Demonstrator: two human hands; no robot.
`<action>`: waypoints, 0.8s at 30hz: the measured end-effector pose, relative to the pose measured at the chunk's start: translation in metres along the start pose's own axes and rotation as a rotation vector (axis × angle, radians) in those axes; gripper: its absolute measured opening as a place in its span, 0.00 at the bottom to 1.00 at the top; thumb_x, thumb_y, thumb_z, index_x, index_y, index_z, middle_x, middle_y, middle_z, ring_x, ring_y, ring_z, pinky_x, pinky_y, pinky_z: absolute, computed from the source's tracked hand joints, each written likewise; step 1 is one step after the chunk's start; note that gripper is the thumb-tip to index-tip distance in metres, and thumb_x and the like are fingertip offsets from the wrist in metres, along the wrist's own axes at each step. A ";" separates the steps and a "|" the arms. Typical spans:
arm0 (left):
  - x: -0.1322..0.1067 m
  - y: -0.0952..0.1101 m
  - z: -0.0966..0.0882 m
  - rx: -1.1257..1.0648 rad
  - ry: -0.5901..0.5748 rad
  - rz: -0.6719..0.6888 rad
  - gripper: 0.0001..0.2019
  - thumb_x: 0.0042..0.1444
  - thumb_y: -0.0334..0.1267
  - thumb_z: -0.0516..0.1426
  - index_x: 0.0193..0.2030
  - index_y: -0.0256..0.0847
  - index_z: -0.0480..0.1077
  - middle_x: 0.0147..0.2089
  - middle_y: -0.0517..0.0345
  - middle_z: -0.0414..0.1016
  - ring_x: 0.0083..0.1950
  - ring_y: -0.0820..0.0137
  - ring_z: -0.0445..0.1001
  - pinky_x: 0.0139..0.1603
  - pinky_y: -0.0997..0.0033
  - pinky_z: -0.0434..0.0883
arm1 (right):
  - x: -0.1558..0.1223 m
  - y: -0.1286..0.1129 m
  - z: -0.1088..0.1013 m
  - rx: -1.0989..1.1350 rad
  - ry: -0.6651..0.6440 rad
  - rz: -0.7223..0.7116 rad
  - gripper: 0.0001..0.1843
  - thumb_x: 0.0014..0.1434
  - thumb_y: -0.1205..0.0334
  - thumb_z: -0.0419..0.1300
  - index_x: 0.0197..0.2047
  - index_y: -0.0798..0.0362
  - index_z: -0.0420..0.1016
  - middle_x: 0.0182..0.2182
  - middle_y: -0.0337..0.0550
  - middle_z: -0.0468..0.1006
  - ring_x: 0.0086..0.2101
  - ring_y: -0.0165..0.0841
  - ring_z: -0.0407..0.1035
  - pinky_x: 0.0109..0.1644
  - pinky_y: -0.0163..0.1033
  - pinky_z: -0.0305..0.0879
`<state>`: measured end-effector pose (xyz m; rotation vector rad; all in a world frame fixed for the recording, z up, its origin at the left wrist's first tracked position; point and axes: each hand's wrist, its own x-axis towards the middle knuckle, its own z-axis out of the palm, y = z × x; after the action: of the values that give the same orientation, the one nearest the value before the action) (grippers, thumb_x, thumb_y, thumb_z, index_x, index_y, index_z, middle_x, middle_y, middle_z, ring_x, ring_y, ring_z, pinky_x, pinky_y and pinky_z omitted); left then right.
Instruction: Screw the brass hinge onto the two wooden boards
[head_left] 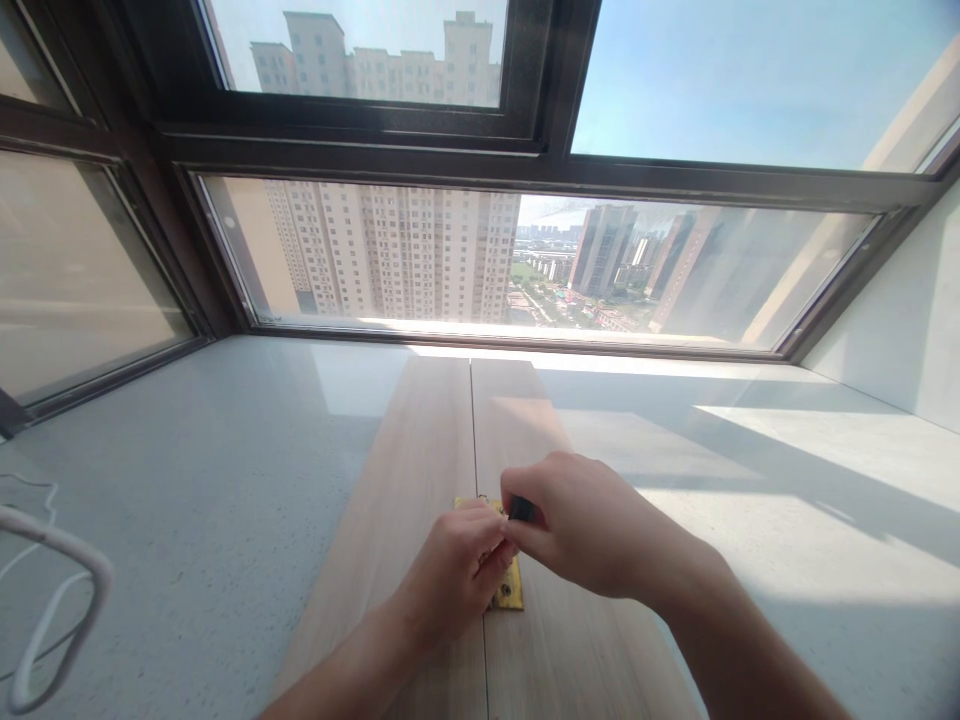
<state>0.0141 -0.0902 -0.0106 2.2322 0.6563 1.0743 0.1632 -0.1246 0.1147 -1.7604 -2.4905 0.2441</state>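
Note:
Two pale wooden boards [420, 460] lie side by side, a thin dark seam between them. A yellow, brass-coloured hinge [511, 592] lies across that seam, partly hidden under my hands. My right hand [585, 520] is closed around a short black handle [520, 509], apparently a screwdriver's; its shaft and tip are out of sight. Just left of it, my left hand [454, 565] is over the hinge with thumb and fingers pinched together, touching my right fingertips. Whatever is in that pinch is hidden.
The boards rest on a speckled whitish ledge [240, 480] crossed by sunlight and shadow. Dark window frames [480, 340] border its far side, with tall buildings outside. At the left edge there is a white bent tube [94, 575] beside thin white cables [49, 500].

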 end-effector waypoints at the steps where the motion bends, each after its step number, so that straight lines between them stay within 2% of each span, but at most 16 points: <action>1: 0.000 0.000 0.000 0.003 0.020 -0.006 0.11 0.60 0.33 0.53 0.26 0.38 0.64 0.28 0.55 0.71 0.33 0.69 0.67 0.34 0.72 0.61 | 0.001 0.000 0.000 0.001 0.000 0.001 0.08 0.54 0.60 0.58 0.25 0.52 0.67 0.22 0.36 0.71 0.24 0.28 0.58 0.26 0.35 0.44; 4: 0.000 0.000 -0.001 0.013 0.063 -0.032 0.10 0.57 0.32 0.56 0.24 0.37 0.65 0.26 0.57 0.71 0.32 0.69 0.67 0.33 0.73 0.61 | 0.004 0.000 0.001 0.006 -0.002 0.017 0.12 0.55 0.57 0.59 0.24 0.52 0.65 0.22 0.37 0.70 0.23 0.28 0.57 0.25 0.35 0.44; 8: -0.001 0.000 0.002 0.000 0.034 -0.057 0.09 0.56 0.29 0.54 0.24 0.37 0.67 0.25 0.57 0.71 0.30 0.70 0.67 0.33 0.73 0.60 | 0.004 -0.002 0.001 -0.042 0.013 0.058 0.14 0.55 0.54 0.59 0.23 0.52 0.66 0.21 0.37 0.69 0.22 0.28 0.56 0.24 0.36 0.43; 12: -0.002 0.000 0.003 0.006 0.054 -0.071 0.11 0.53 0.26 0.54 0.21 0.37 0.61 0.23 0.59 0.67 0.29 0.72 0.63 0.31 0.74 0.57 | -0.001 -0.003 0.001 -0.064 0.042 0.017 0.05 0.52 0.58 0.59 0.29 0.49 0.69 0.22 0.35 0.71 0.22 0.29 0.57 0.24 0.35 0.43; 14: -0.002 0.000 0.003 0.004 0.038 -0.078 0.11 0.54 0.27 0.54 0.21 0.37 0.62 0.24 0.58 0.68 0.29 0.72 0.64 0.31 0.74 0.58 | -0.002 -0.003 0.001 -0.059 0.037 0.005 0.04 0.52 0.61 0.58 0.27 0.49 0.68 0.22 0.35 0.71 0.22 0.29 0.56 0.24 0.35 0.43; 18: -0.001 0.002 0.001 -0.033 -0.007 -0.077 0.09 0.57 0.29 0.53 0.27 0.37 0.69 0.28 0.56 0.73 0.33 0.69 0.67 0.35 0.72 0.61 | 0.002 -0.002 0.002 -0.062 0.047 0.038 0.11 0.54 0.58 0.58 0.22 0.51 0.64 0.20 0.36 0.68 0.21 0.28 0.53 0.23 0.35 0.42; 24: 0.001 0.003 0.001 -0.008 0.069 -0.018 0.08 0.58 0.32 0.56 0.27 0.37 0.71 0.27 0.55 0.73 0.33 0.68 0.67 0.35 0.71 0.61 | 0.006 -0.002 0.003 -0.101 0.059 0.088 0.19 0.55 0.49 0.59 0.20 0.52 0.63 0.18 0.36 0.67 0.20 0.28 0.52 0.23 0.36 0.42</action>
<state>0.0161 -0.0922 -0.0083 2.1863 0.6989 1.1475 0.1591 -0.1195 0.1116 -1.8891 -2.4276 0.0708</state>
